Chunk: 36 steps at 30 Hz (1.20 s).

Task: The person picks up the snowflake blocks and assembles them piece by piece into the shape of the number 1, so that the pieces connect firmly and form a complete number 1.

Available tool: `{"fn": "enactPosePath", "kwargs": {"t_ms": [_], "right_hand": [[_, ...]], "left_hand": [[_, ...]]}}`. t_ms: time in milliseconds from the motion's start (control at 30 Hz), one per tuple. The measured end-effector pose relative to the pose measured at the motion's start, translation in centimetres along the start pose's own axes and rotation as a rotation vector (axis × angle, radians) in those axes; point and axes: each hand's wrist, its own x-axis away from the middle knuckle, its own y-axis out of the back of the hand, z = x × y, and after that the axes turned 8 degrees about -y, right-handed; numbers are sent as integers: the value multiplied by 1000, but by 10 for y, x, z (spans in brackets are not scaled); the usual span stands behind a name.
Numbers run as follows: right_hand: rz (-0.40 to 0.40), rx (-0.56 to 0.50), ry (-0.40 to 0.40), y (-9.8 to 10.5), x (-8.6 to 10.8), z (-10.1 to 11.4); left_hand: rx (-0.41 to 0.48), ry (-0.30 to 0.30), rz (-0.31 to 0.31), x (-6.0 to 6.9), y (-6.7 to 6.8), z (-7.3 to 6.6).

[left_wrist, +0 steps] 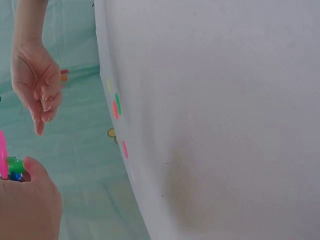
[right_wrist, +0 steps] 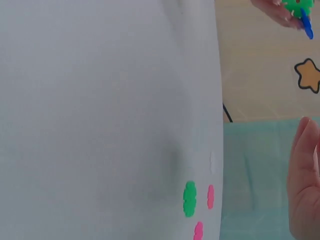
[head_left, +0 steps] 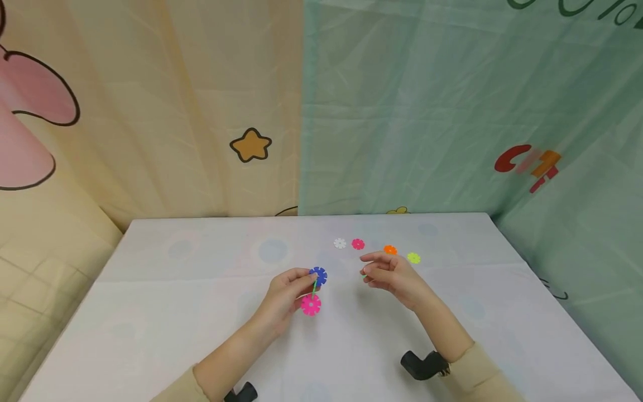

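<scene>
My left hand (head_left: 281, 298) pinches a joined piece of notched discs: a blue disc (head_left: 319, 276) on top, a green one (head_left: 315, 288) seen edge-on, and a pink one (head_left: 311, 305) below. The left wrist view shows the thumb of the left hand (left_wrist: 32, 210) against the green disc (left_wrist: 16, 165). Over the table to the right, my right hand (head_left: 397, 279) hangs with loosely bent fingers and holds nothing visible. A loose green disc (right_wrist: 189, 199) lies on the table, mostly hidden behind the right fingers in the head view.
Toward the back of the white-covered table (head_left: 201, 312) lie a white disc (head_left: 340, 243), a pinkish-red disc (head_left: 358, 244), an orange disc (head_left: 390, 250) and a yellow-green disc (head_left: 414, 258). Printed curtains (head_left: 402, 111) hang behind the table.
</scene>
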Motion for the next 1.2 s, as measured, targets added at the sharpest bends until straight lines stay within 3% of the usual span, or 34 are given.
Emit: {"fn": "enactPosePath", "kwargs": {"t_ms": [167, 567, 767, 1200], "right_hand": [[-37, -71, -28, 15, -1, -1], [-143, -22, -109, 36, -11, -17], [-152, 35, -129, 40, -18, -27], [-292, 243, -184, 35, -35, -36]], "left_hand": [[15, 6, -26, 0, 1, -2], [8, 13, 3, -2, 3, -3], [4, 8, 3, -1, 5, -1], [12, 7, 17, 1, 6, -1]]}}
